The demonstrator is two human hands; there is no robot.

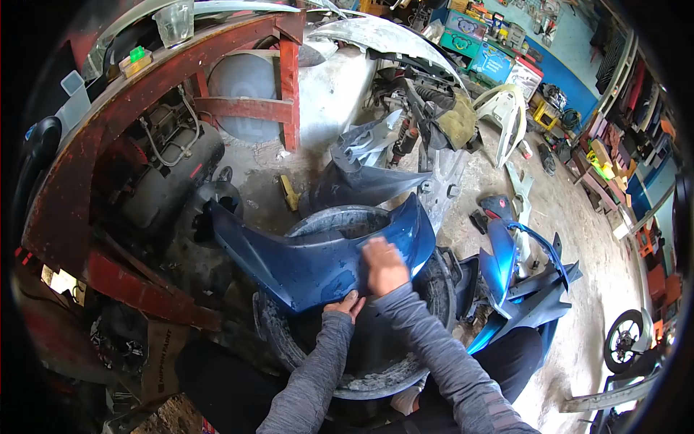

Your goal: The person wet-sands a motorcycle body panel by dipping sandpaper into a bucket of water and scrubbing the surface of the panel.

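A dark blue curved panel (318, 264) with wet patches lies across a round black tub (278, 340) in front of me. My left hand (347, 307) holds the panel's lower edge, its thumb and fingers at the rim. Higher and to the right, my right hand (384, 264) rests against the panel's face, slightly blurred; whether something is under its fingers is hidden. A smaller round basin (347, 212) shows behind the panel.
A red wooden bench (144, 79) and an air compressor (170, 166) stand at left. Blue fairing parts (502, 253) lie at right. More dark panels (361, 181) and a stripped motorcycle frame (426, 108) are beyond the tub. A yellow-handled tool (289, 193) lies on the floor.
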